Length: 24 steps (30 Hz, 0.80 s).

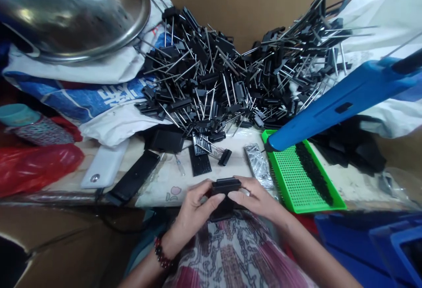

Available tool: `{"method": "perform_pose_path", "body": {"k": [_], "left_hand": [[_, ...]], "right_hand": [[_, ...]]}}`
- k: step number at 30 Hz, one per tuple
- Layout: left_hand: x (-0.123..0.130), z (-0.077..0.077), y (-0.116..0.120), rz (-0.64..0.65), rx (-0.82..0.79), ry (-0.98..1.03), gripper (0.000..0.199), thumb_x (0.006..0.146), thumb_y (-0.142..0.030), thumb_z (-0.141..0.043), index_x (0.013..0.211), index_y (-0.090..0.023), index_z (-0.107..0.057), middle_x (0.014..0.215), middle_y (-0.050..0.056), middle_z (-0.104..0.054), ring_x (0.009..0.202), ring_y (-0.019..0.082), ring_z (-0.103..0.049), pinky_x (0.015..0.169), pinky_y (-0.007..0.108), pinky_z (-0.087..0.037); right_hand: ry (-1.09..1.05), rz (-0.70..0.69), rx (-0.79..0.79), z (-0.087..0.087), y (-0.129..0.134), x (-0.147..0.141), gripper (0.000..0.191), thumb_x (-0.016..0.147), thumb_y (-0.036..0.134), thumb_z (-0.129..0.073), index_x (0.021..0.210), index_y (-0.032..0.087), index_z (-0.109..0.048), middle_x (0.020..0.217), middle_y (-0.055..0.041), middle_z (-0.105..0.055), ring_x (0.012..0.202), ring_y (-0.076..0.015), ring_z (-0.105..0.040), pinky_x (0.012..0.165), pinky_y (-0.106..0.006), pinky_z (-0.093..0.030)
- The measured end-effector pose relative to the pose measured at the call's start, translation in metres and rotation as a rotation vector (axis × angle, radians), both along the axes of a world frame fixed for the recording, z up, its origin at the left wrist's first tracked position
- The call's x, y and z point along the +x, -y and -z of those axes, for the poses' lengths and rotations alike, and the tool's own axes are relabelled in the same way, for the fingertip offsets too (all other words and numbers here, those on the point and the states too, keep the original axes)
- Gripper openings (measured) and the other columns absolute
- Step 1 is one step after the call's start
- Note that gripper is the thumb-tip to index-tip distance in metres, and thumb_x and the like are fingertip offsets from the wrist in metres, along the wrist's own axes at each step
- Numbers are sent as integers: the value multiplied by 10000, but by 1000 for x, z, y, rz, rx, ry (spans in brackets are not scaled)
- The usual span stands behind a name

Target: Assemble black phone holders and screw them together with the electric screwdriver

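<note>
A heap of pinned black plastic parts [198,77] lies ahead, a green perforated tray [296,182] to its right. Above the lap, the left hand [194,217] and right hand [260,200] together grip one black part [226,187], fingers pressed against it.

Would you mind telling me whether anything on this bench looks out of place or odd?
The black pin parts stand out: they lie in a loose, tangled heap, not in rows, and spread over the white sheet. The blue tool also looks awkward, slanting with its tip at the corner of the green tray.
</note>
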<state>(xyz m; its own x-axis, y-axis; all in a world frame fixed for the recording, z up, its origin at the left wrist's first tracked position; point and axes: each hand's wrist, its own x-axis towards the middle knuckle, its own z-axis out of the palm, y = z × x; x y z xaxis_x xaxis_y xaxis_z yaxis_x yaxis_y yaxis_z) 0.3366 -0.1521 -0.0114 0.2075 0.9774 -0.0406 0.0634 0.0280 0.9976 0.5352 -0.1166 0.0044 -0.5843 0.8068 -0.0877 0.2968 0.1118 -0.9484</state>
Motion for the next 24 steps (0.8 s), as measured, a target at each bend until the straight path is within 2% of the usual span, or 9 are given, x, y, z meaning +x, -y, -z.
{"method": "perform_pose_path", "body": {"k": [4, 8, 10, 12, 16, 20, 22, 24], "left_hand": [[2, -6, -1, 39, 59, -65, 231, 887, -350, -576, 804, -146, -646, 752, 20, -637, 716, 158, -585, 660, 239, -461], [9, -6, 1, -9, 55, -8, 200, 893, -330, -567, 921, -156, -661, 833, 30, -677, 766, 172, -622, 717, 258, -496], [9, -6, 0, -30, 59, -15, 195, 894, -328, -563, 894, -156, -656, 812, 29, -673, 768, 175, -627, 718, 259, -500], [8, -7, -1, -14, 82, -64, 194, 890, -329, -568, 861, -155, -648, 771, 23, -657, 747, 171, -619, 719, 260, -497], [6, -7, -7, 22, 99, -111, 209, 890, -357, -567, 859, -158, -623, 757, 20, -641, 724, 165, -602, 722, 268, -492], [6, -9, -11, 26, 115, -131, 241, 895, -370, -555, 765, -169, -578, 672, 0, -571, 709, 165, -586, 690, 259, -477], [5, -12, -12, 45, 168, -181, 238, 897, -355, -554, 747, -171, -568, 656, -8, -548, 678, 152, -564, 660, 249, -461], [3, -16, -13, 63, 234, -252, 214, 902, -333, -549, 765, -171, -575, 663, -13, -542, 633, 132, -527, 601, 233, -431]], "right_hand": [[-121, 15, -132, -3, 0, -2, 311, 882, 433, -580, 900, 142, -687, 806, -32, -645, 764, -180, -582, 687, -274, -449], [-364, 100, -458, 5, 6, -7, 287, 867, 415, -621, 979, 167, -712, 810, -19, -675, 765, -167, -611, 697, -262, -469], [-422, 131, -544, 8, 8, -10, 291, 854, 416, -643, 985, 168, -719, 800, -18, -685, 751, -162, -618, 696, -261, -477], [-426, 140, -531, 8, 9, -11, 289, 849, 414, -655, 994, 173, -723, 811, -19, -693, 758, -160, -623, 711, -264, -483], [-378, 150, -412, 5, 4, -11, 317, 857, 443, -635, 1028, 189, -717, 901, -32, -705, 851, -185, -631, 761, -285, -490], [-326, 122, -327, 1, 1, -10, 334, 862, 470, -612, 1009, 184, -704, 907, -38, -695, 869, -196, -620, 759, -293, -488], [-293, 126, -254, 0, 0, -8, 314, 867, 468, -605, 955, 179, -691, 868, -33, -672, 833, -184, -600, 719, -278, -479], [-247, 138, -168, -2, -2, -6, 302, 864, 471, -605, 850, 174, -657, 763, -11, -616, 719, -153, -551, 634, -253, -446]]}}
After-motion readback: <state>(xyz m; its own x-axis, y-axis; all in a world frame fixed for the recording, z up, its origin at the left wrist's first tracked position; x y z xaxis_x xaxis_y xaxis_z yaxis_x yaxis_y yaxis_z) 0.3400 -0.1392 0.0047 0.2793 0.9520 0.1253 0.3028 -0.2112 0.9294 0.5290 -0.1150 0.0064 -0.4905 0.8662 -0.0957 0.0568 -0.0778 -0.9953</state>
